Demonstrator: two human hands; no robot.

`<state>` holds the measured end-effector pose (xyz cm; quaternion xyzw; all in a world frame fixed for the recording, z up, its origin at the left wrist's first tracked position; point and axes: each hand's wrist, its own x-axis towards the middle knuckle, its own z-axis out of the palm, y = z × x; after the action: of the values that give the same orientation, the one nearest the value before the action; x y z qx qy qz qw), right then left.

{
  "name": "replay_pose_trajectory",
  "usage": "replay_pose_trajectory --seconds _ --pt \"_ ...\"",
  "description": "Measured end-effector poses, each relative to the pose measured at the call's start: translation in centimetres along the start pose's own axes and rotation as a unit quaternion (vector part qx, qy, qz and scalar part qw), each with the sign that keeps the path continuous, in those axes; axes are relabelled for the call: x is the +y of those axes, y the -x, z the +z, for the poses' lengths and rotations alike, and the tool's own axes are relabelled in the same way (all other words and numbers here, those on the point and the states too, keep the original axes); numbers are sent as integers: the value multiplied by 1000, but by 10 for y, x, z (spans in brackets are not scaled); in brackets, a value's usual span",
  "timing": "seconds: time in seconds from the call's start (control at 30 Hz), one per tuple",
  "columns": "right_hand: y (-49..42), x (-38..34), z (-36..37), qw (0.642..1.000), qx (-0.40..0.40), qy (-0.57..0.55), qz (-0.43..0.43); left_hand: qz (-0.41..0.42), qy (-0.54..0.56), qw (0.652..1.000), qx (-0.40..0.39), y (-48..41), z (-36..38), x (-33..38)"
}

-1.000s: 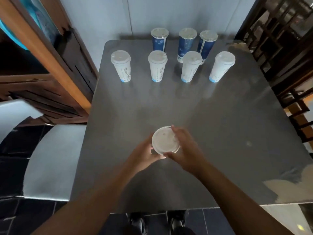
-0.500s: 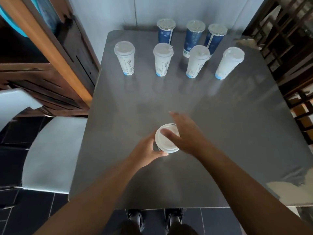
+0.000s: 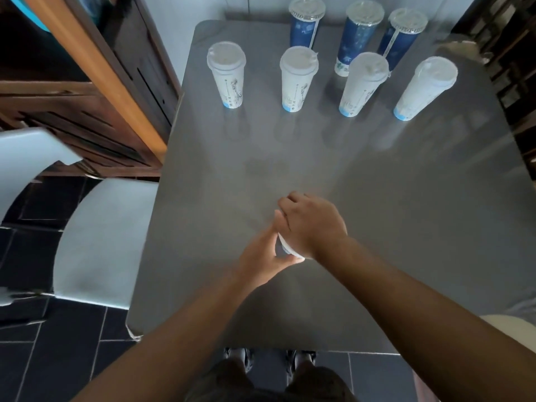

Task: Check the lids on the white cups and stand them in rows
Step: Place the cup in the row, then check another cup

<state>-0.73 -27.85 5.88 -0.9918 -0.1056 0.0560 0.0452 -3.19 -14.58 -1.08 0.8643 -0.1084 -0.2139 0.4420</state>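
Observation:
A white lidded cup (image 3: 285, 248) stands near the middle front of the grey table (image 3: 406, 227), mostly hidden under my hands. My right hand (image 3: 310, 224) lies flat over its lid, palm down. My left hand (image 3: 265, 261) wraps the cup's side from the left. Several more white lidded cups stand in a row farther back: one at the left (image 3: 227, 75), one (image 3: 298, 79), one (image 3: 362, 84) and one at the right (image 3: 425, 88).
Three dark blue cups with clear lids (image 3: 358, 33) stand behind the white row at the table's back edge. A white chair (image 3: 95, 245) sits at the left of the table, a wooden cabinet (image 3: 95, 91) behind it. Dark wooden furniture (image 3: 510, 39) stands at the right.
My right hand has moved from the cup's right side onto the top of the lid and now covers it. My left hand stays on the cup's side. The view tilted forward.

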Motion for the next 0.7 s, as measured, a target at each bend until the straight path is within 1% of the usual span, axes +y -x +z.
replay_pose_trajectory --seconds 0.07,0.2,0.3,0.4,0.5,0.57,0.63,0.67,0.7 --pt "-1 0 1 1000 17 4 -9 2 -1 1000 16 -2 2 0" --pt "-3 1 2 1000 28 -4 -9 -5 11 1000 -1 -6 0 -5" --pt "-1 0 0 999 36 32 -22 -7 10 1000 -1 -6 0 -6" --pt "-1 0 0 1000 1 6 -4 -2 20 1000 -14 -6 -2 -3" --pt "-3 2 2 1000 10 -2 -4 -22 40 998 -34 -5 -6 2" --pt "-9 3 -2 999 -28 -46 10 -23 66 997 -35 -3 -8 5" --pt "-13 5 -9 987 -79 -129 45 -18 89 995 -45 -1 -10 9" --pt "-13 7 -14 980 -80 -173 63 -17 97 994 -56 1 -11 12" --pt "-11 9 -19 972 -64 -211 79 -18 103 992 -67 4 -12 15"
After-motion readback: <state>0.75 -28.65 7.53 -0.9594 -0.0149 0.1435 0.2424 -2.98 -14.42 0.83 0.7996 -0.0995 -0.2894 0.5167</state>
